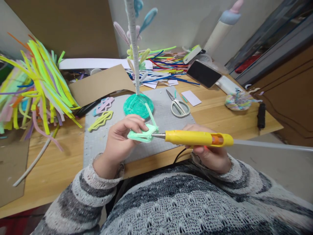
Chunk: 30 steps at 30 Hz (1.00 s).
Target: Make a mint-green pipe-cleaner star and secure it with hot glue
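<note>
My left hand (122,138) pinches a mint-green bent pipe cleaner shape (143,134), with one straight stem end rising from it. In my right hand (211,156) is a yellow hot glue gun (188,137), a clear glue stick (271,144) jutting from its rear. The metal nozzle touches or nearly touches the shape's right end; which of the two I cannot tell. Behind my left hand stands a round green coiled base (129,106) with a white wrapped post (136,58), bearing pastel loops. Yellow (100,120) and pink-blue zigzag shapes (105,105) lie left of the base.
A grey cutting mat (97,147) covers the middle of the wooden table. Scissors (179,106) and a white card (191,98) lie to its right. Bundled pipe cleaners (41,85) fill the left. A phone (204,73) and a black-handled tool (261,116) are at right.
</note>
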Available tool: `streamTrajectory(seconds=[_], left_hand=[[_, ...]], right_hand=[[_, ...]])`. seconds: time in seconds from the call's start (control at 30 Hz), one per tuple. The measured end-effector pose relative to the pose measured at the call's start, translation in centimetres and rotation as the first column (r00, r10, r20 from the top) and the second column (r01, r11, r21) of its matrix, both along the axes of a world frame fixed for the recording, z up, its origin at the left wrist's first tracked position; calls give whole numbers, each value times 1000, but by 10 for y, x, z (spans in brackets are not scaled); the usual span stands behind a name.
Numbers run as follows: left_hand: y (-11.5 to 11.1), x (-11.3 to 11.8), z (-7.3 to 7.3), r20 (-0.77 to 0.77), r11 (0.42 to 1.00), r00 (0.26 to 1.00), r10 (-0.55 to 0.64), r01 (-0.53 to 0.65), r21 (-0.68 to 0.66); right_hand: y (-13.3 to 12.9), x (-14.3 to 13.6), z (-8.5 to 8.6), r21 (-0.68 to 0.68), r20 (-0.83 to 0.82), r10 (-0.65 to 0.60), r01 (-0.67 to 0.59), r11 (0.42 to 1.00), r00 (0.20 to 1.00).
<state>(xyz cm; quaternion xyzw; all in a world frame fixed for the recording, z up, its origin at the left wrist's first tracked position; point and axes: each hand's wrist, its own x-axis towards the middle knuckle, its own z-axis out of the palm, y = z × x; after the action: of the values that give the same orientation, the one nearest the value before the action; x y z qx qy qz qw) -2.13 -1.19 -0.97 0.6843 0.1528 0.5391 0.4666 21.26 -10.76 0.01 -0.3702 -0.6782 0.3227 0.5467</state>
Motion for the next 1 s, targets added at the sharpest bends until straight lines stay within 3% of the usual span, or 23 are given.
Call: streamTrajectory(seconds=[0.57,1.0], left_hand=[[0,1,1,20,1000,1000,21,-21,-12],[2,-1,-4,37,998,998,40,-38,-46]], right_hand=[[2,1,2,15,26,54,-54,998,998],[-1,3,0,-10,46,-106,107,994,993]])
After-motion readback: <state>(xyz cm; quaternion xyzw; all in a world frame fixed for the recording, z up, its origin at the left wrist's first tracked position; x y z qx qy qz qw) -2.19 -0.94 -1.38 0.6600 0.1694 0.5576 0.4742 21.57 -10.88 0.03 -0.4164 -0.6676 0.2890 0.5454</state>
